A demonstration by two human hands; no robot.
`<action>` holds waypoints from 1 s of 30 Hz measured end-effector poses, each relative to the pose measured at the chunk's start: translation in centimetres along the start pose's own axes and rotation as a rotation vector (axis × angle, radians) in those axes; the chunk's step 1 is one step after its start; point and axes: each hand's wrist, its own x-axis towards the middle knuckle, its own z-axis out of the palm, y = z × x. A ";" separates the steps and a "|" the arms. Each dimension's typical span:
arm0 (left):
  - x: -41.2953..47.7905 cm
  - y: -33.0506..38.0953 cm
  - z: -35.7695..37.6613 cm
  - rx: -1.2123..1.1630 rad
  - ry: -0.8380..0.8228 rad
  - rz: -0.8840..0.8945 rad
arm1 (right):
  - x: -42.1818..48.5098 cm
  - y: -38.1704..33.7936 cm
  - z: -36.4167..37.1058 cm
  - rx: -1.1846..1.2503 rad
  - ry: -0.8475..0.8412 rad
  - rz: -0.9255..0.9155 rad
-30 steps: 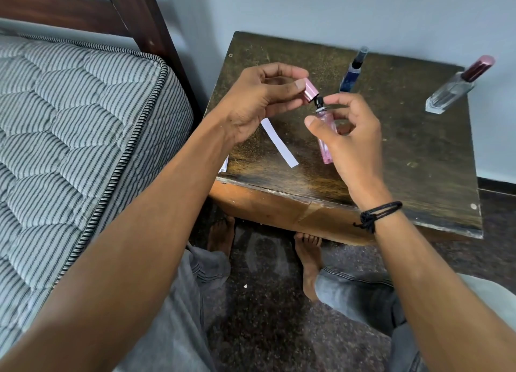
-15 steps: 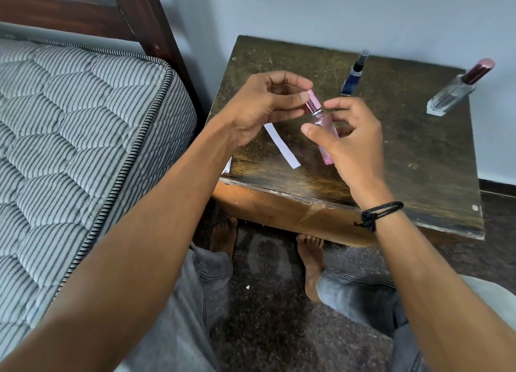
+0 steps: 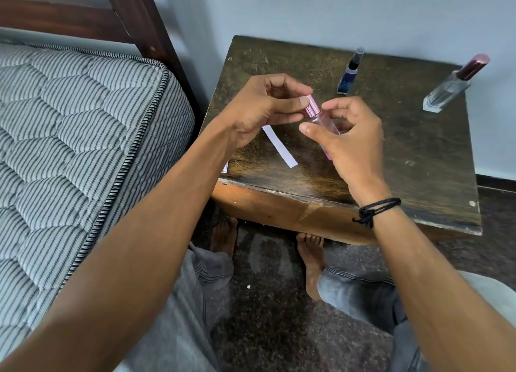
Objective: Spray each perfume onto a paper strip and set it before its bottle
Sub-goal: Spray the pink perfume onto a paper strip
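Pinching the pink cap (image 3: pixel 312 110) between thumb and forefinger, the left hand (image 3: pixel 265 106) is curled closed on it, its other fingers tucked behind. The cap sits on the neck of the pink bottle (image 3: pixel 325 123); I cannot tell whether it is going on or coming off.

The right hand (image 3: pixel 351 140) wraps the bottle's body, thumb across the front and fingers curled behind. The bottle is tilted, cap end up and toward the left, and is held above the tabletop (image 3: pixel 418 154), not resting on it.

Handling, judged:
- The bottle is slim and looks light, hard and smooth-sided, so it is likely slippery and breakable if dropped.
- The best hold is mid-body, as now, leaving the neck free.
- The cap is small and easy to fumble, so it needs a fingertip pinch.

A white paper strip (image 3: pixel 279 145) lies flat on the tabletop just below the left hand, slanting toward the near edge. It is thin and limp, best lifted by one end. A sliver of a second strip (image 3: pixel 225 166) shows at the tabletop's left edge, mostly hidden by the forearm.

Farther back a blue bottle (image 3: pixel 349 74) stands near the wall. A clear bottle (image 3: pixel 449 88) with a dark red cap stands well apart at the right. No strip lies before either one.

A bed (image 3: pixel 69 134) flanks the left side.
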 end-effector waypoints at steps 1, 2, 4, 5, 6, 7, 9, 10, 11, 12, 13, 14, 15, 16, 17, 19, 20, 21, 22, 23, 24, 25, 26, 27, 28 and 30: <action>0.0 0.0 0.1 0.005 0.002 0.005 | 0.0 0.0 0.0 -0.003 -0.001 -0.003; 0.0 0.0 0.1 0.009 0.006 0.010 | 0.0 0.0 0.0 -0.005 -0.003 -0.003; 0.0 0.1 0.1 0.015 0.010 0.016 | 0.0 -0.1 -0.1 -0.008 0.001 0.000; 0.0 0.1 0.2 0.018 0.010 0.018 | 0.0 -0.1 -0.1 -0.008 0.004 0.000; 0.0 0.1 0.2 0.020 0.009 0.020 | 0.0 -0.1 -0.1 -0.008 0.005 0.001; 0.0 0.0 0.2 0.020 0.006 0.022 | 0.0 -0.1 -0.1 -0.008 0.007 0.001; 0.0 0.0 0.3 0.020 0.001 0.027 | 0.0 0.0 -0.1 -0.007 0.013 -0.001; 0.0 -0.1 0.4 0.023 -0.001 0.032 | 0.0 0.0 -0.1 -0.005 0.016 -0.002; 0.0 -0.1 0.5 0.028 -0.002 0.037 | 0.0 0.1 -0.1 -0.001 0.017 -0.005; -0.1 -0.1 0.6 0.034 -0.003 0.041 | 0.0 0.1 -0.1 0.004 0.018 -0.008; -0.1 -0.1 0.7 0.038 -0.002 0.046 | 0.0 0.0 -0.1 0.008 0.019 -0.012; -0.1 -0.1 0.8 0.039 0.002 0.052 | 0.0 0.0 -0.2 0.014 0.021 -0.014; -0.2 -0.1 0.9 0.034 0.007 0.060 | 0.0 -0.1 -0.2 0.021 0.023 -0.016; -0.2 -0.1 1.0 0.022 0.013 0.070 | 0.0 -0.3 -0.3 0.028 0.025 -0.019; -0.3 0.0 1.2 0.010 0.021 0.081 | 0.0 -0.4 -0.4 0.036 0.023 -0.023; -0.3 -0.1 1.4 0.012 0.036 0.104 | 0.1 -0.4 -0.6 0.070 0.011 -0.009; -0.4 -0.1 1.5 0.025 0.042 0.116 | 0.1 -0.3 -0.7 0.092 0.001 0.005; -0.4 -0.1 1.6 0.045 0.047 0.130 | 0.2 -0.3 -0.8 0.110 -0.008 0.015; -0.5 -0.1 1.7 0.069 0.051 0.150 | 0.2 -0.2 -1.0 0.123 -0.018 0.020; -0.4 0.0 1.7 0.097 0.054 0.174 | 0.2 -0.2 -1.1 0.141 -0.031 0.025; -0.4 0.0 1.8 0.124 0.055 0.201 | 0.3 -0.3 -1.2 0.162 -0.046 0.031; -0.4 0.2 1.8 0.146 0.052 0.228 | 0.4 -0.4 -1.4 0.184 -0.061 0.037; -0.4 0.3 1.9 0.160 0.045 0.250 | 0.4 -0.4 -1.5 0.202 -0.074 0.040; -0.4 0.3 1.9 0.167 0.037 0.267 | 0.5 -0.4 -1.7 0.214 -0.083 0.040; -0.4 0.4 1.9 0.168 0.030 0.278 | 0.5 -0.3 -1.8 0.221 -0.091 0.038; -0.4 0.4 1.8 0.157 0.039 0.292 | 0.5 -0.1 -2.1 0.227 -0.098 0.027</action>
